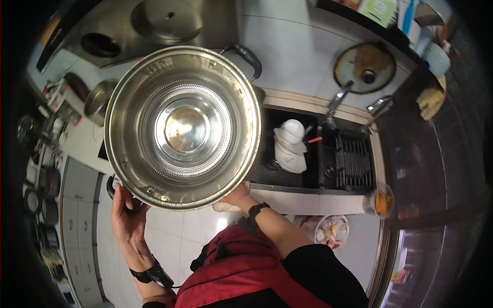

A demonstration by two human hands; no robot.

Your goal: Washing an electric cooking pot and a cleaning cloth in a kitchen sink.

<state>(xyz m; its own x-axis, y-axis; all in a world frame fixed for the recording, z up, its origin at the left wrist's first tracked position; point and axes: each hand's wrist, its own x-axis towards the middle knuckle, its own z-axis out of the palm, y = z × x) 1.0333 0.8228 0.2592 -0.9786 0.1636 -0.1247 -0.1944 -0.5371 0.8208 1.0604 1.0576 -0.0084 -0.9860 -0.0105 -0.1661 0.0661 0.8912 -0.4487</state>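
A large round stainless steel pot [134,88] is tilted so that its inside faces me, with a perforated ring and brownish stains on the shiny bottom. Black handles stick out at its upper right and lower left. My left hand [129,215] grips the lower-left handle. Behind the lower-right rim lies my right hand [235,198], its fingers mostly hidden by the pot; a pale cloth [227,208] shows beside it. To the right, white bowls and dishes [291,148] are piled in the black sink [312,177].
Two faucets [335,104] [379,106] rise behind the sink, beside a black dish rack [352,161]. A glass lid [364,69] leans on the wall. A container of orange food [381,202] sits at the counter's corner, above a waste bin [332,233]. Another metal pot [98,100] stands left.
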